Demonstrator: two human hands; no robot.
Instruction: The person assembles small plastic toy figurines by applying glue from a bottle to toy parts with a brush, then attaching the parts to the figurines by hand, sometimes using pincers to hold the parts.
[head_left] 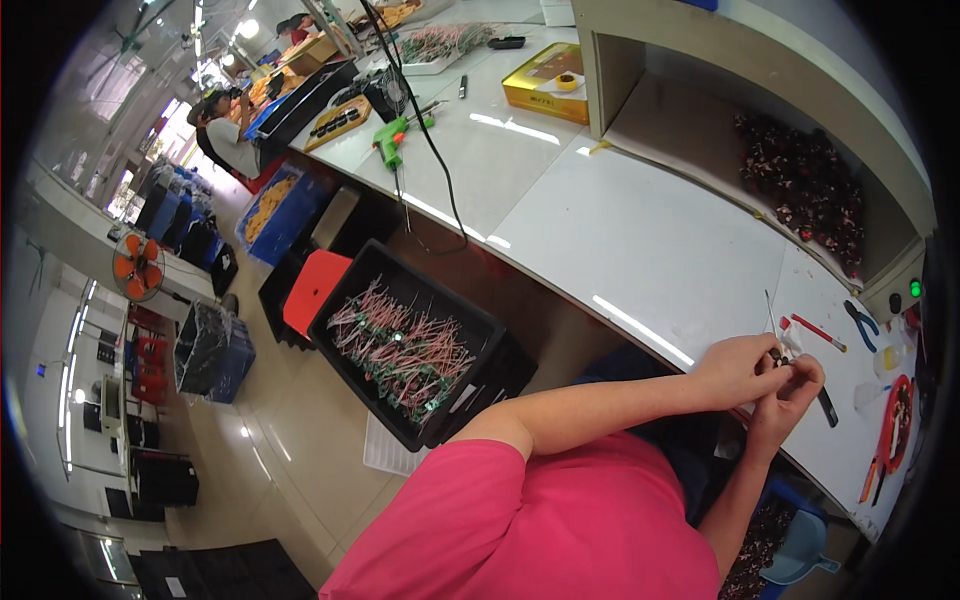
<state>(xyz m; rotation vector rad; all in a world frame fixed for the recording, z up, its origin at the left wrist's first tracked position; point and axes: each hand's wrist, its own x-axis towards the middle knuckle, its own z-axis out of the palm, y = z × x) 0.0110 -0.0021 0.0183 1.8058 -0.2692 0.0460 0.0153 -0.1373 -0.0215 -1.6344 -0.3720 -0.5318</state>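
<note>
Over the front edge of the white bench (640, 260), my left hand (735, 370) and my right hand (788, 402) meet with fingertips pinched together. Between them is a small dark piece (778, 356), mostly covered by the fingers, too small to name. Just beyond the fingers a thin metal rod (769, 308) points away from me. A black stick-like tool (828, 408) lies beside my right hand. Close by on the bench are a red pen-like tool (820, 334) and blue-handled pliers (862, 325).
A red round tray (903, 400) of small parts sits far right. Under the shelf (680, 120) is a heap of dark parts (800, 185). Left of me stands a black bin (325, 325) of wired circuit boards. A green glue gun (390, 142) and cable lie farther back; a person sits beyond.
</note>
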